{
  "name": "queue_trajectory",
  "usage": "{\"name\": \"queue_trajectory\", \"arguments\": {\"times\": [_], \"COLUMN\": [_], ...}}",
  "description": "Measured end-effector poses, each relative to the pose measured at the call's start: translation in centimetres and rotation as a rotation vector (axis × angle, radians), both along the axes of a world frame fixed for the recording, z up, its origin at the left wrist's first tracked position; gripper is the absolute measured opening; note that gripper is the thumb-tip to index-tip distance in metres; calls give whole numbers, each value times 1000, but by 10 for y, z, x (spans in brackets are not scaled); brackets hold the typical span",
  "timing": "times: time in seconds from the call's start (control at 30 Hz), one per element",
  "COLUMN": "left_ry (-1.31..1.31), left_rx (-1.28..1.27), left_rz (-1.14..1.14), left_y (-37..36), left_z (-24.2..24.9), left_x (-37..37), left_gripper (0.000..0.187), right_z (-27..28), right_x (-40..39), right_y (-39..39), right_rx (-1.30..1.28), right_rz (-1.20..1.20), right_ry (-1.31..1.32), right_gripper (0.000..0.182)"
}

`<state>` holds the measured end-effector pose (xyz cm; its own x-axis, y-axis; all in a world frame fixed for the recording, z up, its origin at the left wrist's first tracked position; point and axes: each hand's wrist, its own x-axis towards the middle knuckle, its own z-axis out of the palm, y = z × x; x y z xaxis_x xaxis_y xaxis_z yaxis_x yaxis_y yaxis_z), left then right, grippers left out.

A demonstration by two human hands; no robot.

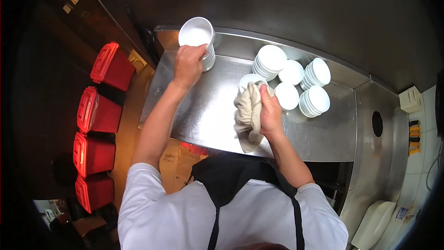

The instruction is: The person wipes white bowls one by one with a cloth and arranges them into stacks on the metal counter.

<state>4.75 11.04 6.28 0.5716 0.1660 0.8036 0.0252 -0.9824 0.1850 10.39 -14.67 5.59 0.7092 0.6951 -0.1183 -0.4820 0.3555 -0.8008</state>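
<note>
My left hand is closed on the near rim of the top white bowl in a tall stack at the counter's left back. A crumpled beige cloth is gripped in my right hand, its lower end hanging down. The cloth partly covers a white bowl behind it. Around and to the right of that hand stand more white bowls: a tall stack, two bowls and two shorter stacks.
The steel counter has a raised back ledge. Several red lidded bins line the floor at left. To the right are a steel surface with a dark round hole, a beige box and a pale container.
</note>
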Motion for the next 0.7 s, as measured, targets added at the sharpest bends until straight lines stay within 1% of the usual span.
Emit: {"name": "queue_trajectory", "arguments": {"times": [0.1,0.2,0.27,0.3,0.4,0.43,0.5,0.53,0.57,0.63,0.67,0.7], "left_ry": [166,307,310,310,322,242,84,169,251,542,620,664], "left_rx": [80,86,63,52,1,53,156,15,-127,-173,-107,-90], "left_rz": [63,89,81,78,80,103,141,-13,-165,-359,-373,-334], "left_y": [28,39,41,42,41,28,-9,-26,-44,-86,-106,-118], "left_z": [-17,-32,-41,-43,-47,-35,-16,-25,-36,-69,-73,-82], "left_x": [6,11,13,15,15,16,18,16,13,16,19,21], "left_gripper": [12,9,8,7,14,19,31,41,52,53,46,37], "right_z": [6,1,-1,-1,-6,0,5,5,2,2,2,-2], "right_x": [2,6,10,14,22,22,27,29,31,30,32,33], "right_y": [-19,-43,-59,-68,-96,-101,-112,-117,-119,-116,-114,-114], "right_rx": [36,91,75,94,200,259,280,289,274,242,232,139], "right_rz": [-89,-161,-248,-240,-323,-351,-348,-346,-391,-409,-416,-412], "right_ry": [-59,-52,-57,-123,-46,-46,-114,-145,-106,-89,-86,-123], "right_gripper": [41,43,47,52,49,53,54,55,66,66,67,68]}}
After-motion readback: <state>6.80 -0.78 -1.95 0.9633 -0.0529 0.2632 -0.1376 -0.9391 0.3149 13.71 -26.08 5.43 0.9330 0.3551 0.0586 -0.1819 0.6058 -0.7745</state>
